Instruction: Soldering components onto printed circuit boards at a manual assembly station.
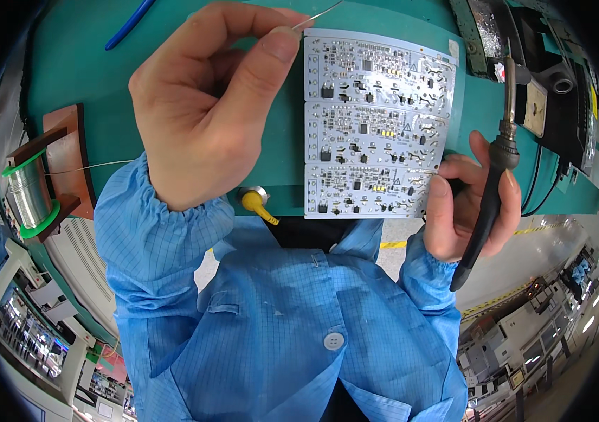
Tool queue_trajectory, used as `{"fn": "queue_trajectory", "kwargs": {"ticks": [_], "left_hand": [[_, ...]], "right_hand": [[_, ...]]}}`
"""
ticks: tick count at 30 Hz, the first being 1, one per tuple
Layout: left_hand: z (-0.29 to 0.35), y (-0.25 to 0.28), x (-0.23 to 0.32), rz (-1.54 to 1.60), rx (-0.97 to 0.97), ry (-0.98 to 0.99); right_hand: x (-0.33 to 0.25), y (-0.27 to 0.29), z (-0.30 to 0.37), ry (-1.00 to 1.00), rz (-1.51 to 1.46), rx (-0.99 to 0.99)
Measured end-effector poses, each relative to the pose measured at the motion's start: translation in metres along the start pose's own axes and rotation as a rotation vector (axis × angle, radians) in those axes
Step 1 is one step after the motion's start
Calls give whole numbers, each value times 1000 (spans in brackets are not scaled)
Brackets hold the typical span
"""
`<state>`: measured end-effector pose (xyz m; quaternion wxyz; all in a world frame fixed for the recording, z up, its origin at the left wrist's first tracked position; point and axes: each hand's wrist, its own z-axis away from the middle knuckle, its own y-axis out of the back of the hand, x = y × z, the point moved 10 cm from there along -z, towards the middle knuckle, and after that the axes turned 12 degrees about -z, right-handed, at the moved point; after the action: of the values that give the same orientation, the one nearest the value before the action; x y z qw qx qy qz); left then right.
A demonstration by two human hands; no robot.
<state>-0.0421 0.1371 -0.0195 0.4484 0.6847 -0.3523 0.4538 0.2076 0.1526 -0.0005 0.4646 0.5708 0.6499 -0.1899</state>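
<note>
A white circuit board panel (377, 160), made up of three like sections crowded with small parts, lies in front of me. My left hand (204, 112) is beside its upper left corner, with thumb and forefinger pinching a thin solder wire (322, 13) whose end reaches past the board's top edge. My right hand (447, 221) holds a soldering iron (491, 200) by its black handle, the metal tip pointing away from me, to the right of the board. Its thumb and a finger are at the board's lower right edge; whether they grip it I cannot tell.
On the left, a solder spool (27, 193) with green rims hangs in a brown holder (78, 155), its wire running toward my left sleeve. Soldering gear with a sponge tray (535, 109) stands at the far right. A yellow-ended plug (256, 202) sits at the green mat's (102, 84) front edge.
</note>
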Motion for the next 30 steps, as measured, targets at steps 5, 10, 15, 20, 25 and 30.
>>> {"fn": "queue_trajectory", "kwargs": {"ticks": [5,10,15,20,25,30], "left_hand": [[-1,-3,5,-19,5,-67],[1,-3,3,-16,-16,-81],[3,6,4,-135,85,-70],[3,1,16,-402,123,-175],[2,-9,12,-573,69,-48],[1,-10,19,-517,94,-187]], "right_hand": [[-1,-1,-1,-5,12,5],[1,8,3,-79,-36,114],[12,24,5,-81,-225,332],[7,30,9,-105,-219,284],[-10,26,35,-107,-9,181],[-7,13,47,-115,-132,144]]}}
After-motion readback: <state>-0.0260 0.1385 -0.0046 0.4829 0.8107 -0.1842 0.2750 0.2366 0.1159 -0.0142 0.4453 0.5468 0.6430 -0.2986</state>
